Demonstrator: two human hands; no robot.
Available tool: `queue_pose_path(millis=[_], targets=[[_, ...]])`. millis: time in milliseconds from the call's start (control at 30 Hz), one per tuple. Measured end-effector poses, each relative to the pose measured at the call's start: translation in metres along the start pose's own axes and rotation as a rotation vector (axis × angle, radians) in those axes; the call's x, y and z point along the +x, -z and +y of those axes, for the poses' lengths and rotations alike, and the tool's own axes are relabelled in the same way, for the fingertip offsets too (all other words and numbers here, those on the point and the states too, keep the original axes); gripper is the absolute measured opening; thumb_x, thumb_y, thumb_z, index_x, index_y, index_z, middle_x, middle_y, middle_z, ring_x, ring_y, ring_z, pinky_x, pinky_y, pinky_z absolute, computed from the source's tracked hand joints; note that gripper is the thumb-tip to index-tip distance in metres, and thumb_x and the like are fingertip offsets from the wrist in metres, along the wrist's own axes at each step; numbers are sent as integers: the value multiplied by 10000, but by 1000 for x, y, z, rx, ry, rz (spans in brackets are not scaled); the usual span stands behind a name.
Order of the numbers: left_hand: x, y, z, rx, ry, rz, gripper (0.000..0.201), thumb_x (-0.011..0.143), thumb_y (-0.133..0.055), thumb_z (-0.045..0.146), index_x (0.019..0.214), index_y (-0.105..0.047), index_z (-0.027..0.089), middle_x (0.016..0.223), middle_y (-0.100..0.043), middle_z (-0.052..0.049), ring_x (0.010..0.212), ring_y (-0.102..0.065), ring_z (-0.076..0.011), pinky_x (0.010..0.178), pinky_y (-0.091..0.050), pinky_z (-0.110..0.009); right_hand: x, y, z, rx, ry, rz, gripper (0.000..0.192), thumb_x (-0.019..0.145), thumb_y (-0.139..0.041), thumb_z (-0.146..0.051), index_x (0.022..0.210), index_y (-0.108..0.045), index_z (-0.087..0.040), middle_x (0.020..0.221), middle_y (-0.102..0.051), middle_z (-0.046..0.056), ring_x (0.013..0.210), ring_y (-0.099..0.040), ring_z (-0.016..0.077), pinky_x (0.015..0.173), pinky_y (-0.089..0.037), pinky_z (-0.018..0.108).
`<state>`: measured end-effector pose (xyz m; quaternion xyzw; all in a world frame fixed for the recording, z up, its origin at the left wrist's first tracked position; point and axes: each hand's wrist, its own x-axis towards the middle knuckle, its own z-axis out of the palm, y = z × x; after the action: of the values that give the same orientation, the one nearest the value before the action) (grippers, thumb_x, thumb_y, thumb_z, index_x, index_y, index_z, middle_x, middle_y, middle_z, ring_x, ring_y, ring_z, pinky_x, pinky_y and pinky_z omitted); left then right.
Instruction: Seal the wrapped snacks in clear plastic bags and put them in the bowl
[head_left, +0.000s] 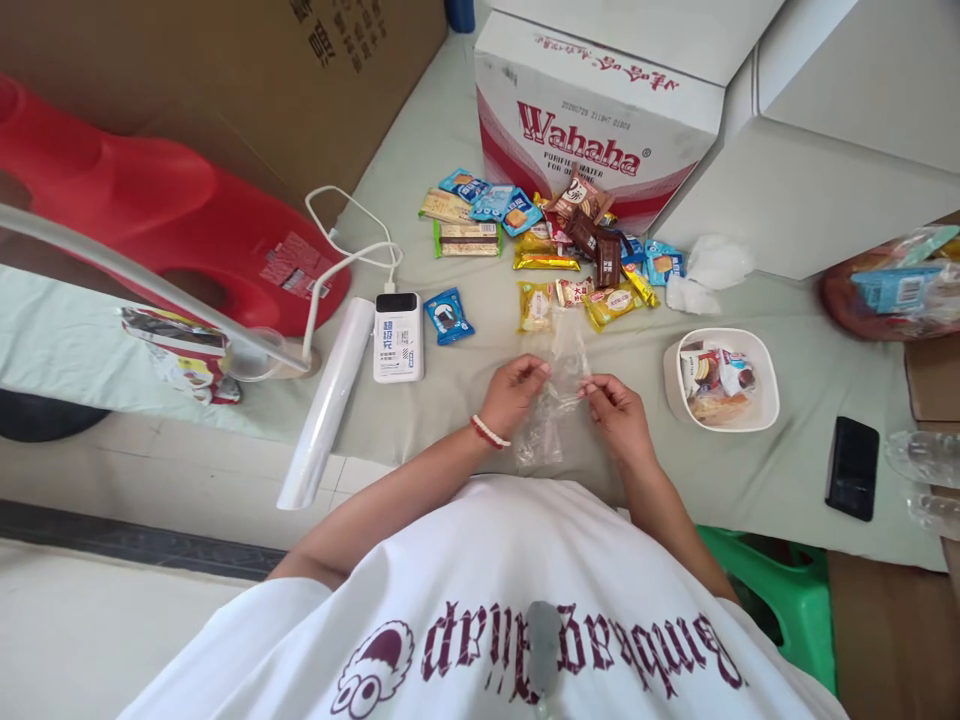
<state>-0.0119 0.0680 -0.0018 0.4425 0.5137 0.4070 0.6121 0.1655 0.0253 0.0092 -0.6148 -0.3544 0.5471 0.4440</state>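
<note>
A clear plastic bag (pixel 568 352) hangs between my two hands, close to the table's front edge. My left hand (pixel 514 400), with a bead bracelet at the wrist, pinches the bag's left side. On the opposite side, the fingertips of my right hand (pixel 616 412) are closed on the film. Just beyond the bag lie small yellow snack packets (pixel 613 304). Behind these is a heap of wrapped snacks, among them brown packets (pixel 608 260), blue packets (pixel 521 212) and a green-edged wafer packet (pixel 467 240).
A power bank (pixel 398 340) with a white cable, a blue packet (pixel 448 316) and a plastic roll (pixel 327 405) lie left. Right are a white tub (pixel 721 418) holding packets, crumpled clear plastic (pixel 720 262) and a phone (pixel 853 468). A Wahaha carton (pixel 592 120) stands behind.
</note>
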Motion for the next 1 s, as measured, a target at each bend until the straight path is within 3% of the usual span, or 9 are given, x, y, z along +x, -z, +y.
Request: queue_pose_path(millis=[200, 300, 400, 500, 567, 667, 767, 867, 1000], targets=[[-13, 66, 7, -350, 215, 98, 505, 661, -885, 561, 804, -550, 210, 889, -680, -6, 757, -642, -123, 679, -570, -274, -1, 33, 5, 139, -97, 77, 343, 711, -826, -474, 888, -678, -219, 793, -653, -21, 493, -368, 56, 408, -242, 194], [-14, 99, 4, -247, 239, 118, 531, 639, -885, 589, 803, -554, 208, 854, -661, -9, 738, -648, -130, 623, -550, -261, -2, 42, 9, 169, -115, 78, 352, 689, -855, -459, 863, -674, -213, 794, -650, -21, 494, -373, 46, 402, -244, 183], [-20, 114, -1, 150, 34, 234, 419, 766, -778, 565, 881, -587, 210, 860, -661, -32, 742, -646, -164, 605, -527, -296, -2, 46, 11, 155, -139, 58, 369, 683, -869, -467, 867, -689, -203, 775, -646, -21, 498, -380, 46, 399, -251, 175], [-36, 105, 3, 539, -295, 380, 242, 833, -713, 384, 988, -624, 221, 983, -668, -61, 840, -631, -204, 755, -541, -387, -1, 45, 11, 107, -148, 42, 380, 696, -858, -486, 893, -702, -202, 760, -648, -21, 496, -387, 53, 394, -255, 178], [-44, 90, 8, 664, -466, 305, 235, 835, -681, 302, 1055, -655, 226, 1077, -681, -83, 970, -632, -241, 905, -517, -440, -1, 43, 11, 85, -138, 33, 373, 709, -845, -492, 900, -702, -206, 758, -650, -21, 496, -391, 58, 394, -257, 182], [-38, 67, 12, 847, -615, 79, 423, 876, -596, 273, 1292, -613, 197, 1263, -683, -136, 1174, -609, -291, 1031, -443, -484, 0, 39, 9, 64, -115, 22, 371, 715, -835, -492, 908, -702, -204, 759, -651, -20, 499, -393, 59, 399, -259, 184], [-11, 57, 8, 961, -426, -8, 591, 890, -566, 285, 1461, -500, 149, 1342, -668, -165, 1162, -611, -305, 1021, -419, -501, 1, 36, 9, 33, -118, 23, 397, 706, -827, -508, 911, -696, -194, 749, -649, -18, 495, -387, 57, 400, -251, 185], [10, 63, 4, 999, -272, -125, 463, 886, -606, 304, 1322, -644, 153, 1141, -741, -126, 1080, -619, -306, 986, -420, -501, 3, 36, 10, -6, -152, 44, 431, 682, -820, -529, 898, -673, -187, 730, -652, -16, 481, -385, 56, 397, -233, 189], [2, 85, 12, 919, -454, -271, 226, 970, -576, 306, 1029, -770, 207, 959, -751, -75, 1012, -623, -251, 963, -440, -448, 9, 38, 12, -37, -178, 52, 465, 650, -819, -556, 858, -630, -186, 704, -660, -8, 465, -387, 58, 392, -226, 198]])
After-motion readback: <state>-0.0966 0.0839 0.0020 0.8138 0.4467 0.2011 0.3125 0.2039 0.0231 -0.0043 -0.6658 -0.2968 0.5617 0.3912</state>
